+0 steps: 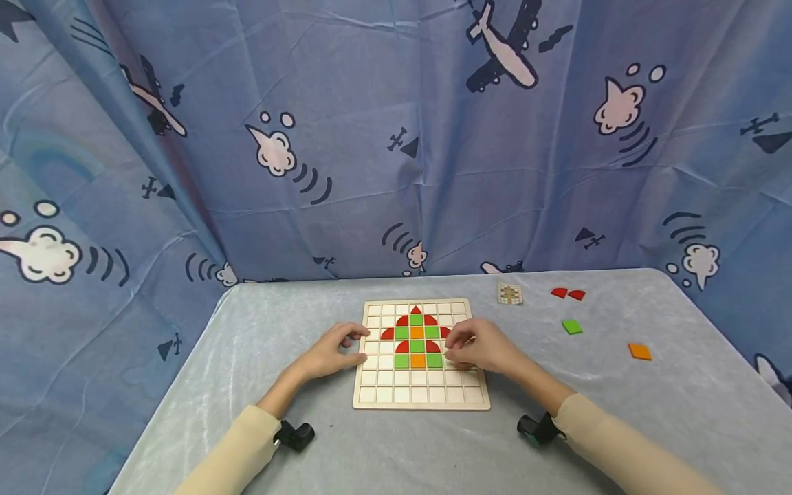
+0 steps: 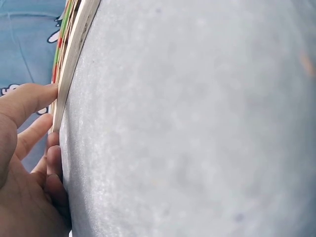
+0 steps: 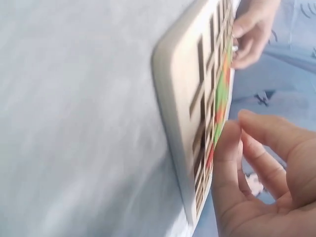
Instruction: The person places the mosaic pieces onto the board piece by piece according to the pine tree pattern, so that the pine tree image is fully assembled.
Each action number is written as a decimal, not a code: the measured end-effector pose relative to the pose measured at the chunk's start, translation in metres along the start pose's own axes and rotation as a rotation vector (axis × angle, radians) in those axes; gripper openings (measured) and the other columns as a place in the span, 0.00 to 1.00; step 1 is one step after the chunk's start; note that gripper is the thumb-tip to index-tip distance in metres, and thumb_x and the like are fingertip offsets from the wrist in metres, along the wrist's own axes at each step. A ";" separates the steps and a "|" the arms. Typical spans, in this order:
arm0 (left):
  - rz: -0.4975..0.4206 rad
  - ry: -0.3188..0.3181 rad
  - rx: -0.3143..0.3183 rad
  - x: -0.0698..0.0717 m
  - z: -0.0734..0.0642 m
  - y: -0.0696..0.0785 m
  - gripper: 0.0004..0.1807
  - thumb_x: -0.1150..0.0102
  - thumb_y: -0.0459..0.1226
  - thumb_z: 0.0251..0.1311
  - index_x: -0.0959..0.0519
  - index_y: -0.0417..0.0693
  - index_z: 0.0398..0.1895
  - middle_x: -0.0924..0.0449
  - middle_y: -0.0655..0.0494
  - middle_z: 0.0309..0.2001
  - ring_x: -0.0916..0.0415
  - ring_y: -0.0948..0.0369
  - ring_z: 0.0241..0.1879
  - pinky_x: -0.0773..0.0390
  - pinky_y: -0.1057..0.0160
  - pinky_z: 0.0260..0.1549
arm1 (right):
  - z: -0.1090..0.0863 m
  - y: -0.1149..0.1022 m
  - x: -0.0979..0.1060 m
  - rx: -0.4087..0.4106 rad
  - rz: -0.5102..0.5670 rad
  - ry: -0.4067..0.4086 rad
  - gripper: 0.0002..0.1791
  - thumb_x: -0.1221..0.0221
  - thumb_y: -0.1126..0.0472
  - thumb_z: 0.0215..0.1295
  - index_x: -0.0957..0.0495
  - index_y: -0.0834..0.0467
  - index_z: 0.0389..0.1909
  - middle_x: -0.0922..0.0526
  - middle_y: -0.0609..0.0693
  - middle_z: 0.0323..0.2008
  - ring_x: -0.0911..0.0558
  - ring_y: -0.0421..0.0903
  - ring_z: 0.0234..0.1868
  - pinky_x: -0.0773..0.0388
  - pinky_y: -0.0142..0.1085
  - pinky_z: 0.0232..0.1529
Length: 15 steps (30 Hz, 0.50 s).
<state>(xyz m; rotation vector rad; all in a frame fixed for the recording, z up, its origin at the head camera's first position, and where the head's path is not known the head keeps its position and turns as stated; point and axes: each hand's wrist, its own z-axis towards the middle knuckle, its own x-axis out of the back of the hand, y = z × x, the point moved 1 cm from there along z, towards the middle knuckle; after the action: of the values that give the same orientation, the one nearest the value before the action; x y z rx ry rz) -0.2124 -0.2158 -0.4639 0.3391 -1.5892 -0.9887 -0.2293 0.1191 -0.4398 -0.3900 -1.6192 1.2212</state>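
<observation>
A square wooden grid board (image 1: 421,395) lies on the table, bearing a mosaic of red, green and orange pieces topped by a red triangle (image 1: 416,310). Along its left edge rests my left hand (image 1: 334,350), thumb and fingertips touching the rim and spread apart. Over the board's right side, my right hand (image 1: 482,346) has its fingers bent close to the surface, right at a partly covered red piece (image 1: 444,332). In the right wrist view, thumb and index fingertips (image 3: 229,133) come together; I cannot tell whether a piece is between them.
Beyond the board's upper right corner lies a small pattern card (image 1: 510,293). Farther right are two red quarter-round pieces (image 1: 559,293), a green square (image 1: 572,326) and an orange square (image 1: 640,351). A printed blue curtain (image 1: 346,227) hangs behind the table (image 1: 297,302).
</observation>
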 end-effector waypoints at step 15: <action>0.002 -0.002 0.005 0.000 0.000 0.000 0.24 0.31 0.35 0.64 0.24 0.43 0.63 0.28 0.47 0.54 0.31 0.52 0.49 0.30 0.48 0.52 | -0.039 0.025 0.067 -0.086 0.144 0.075 0.13 0.31 0.66 0.64 0.18 0.71 0.45 0.18 0.58 0.37 0.16 0.56 0.37 0.17 0.44 0.40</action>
<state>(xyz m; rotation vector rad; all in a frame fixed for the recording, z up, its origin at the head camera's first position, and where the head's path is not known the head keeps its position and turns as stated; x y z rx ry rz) -0.2128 -0.2158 -0.4640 0.3402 -1.5936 -0.9837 -0.2320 0.1993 -0.4276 -0.6084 -1.6053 1.2311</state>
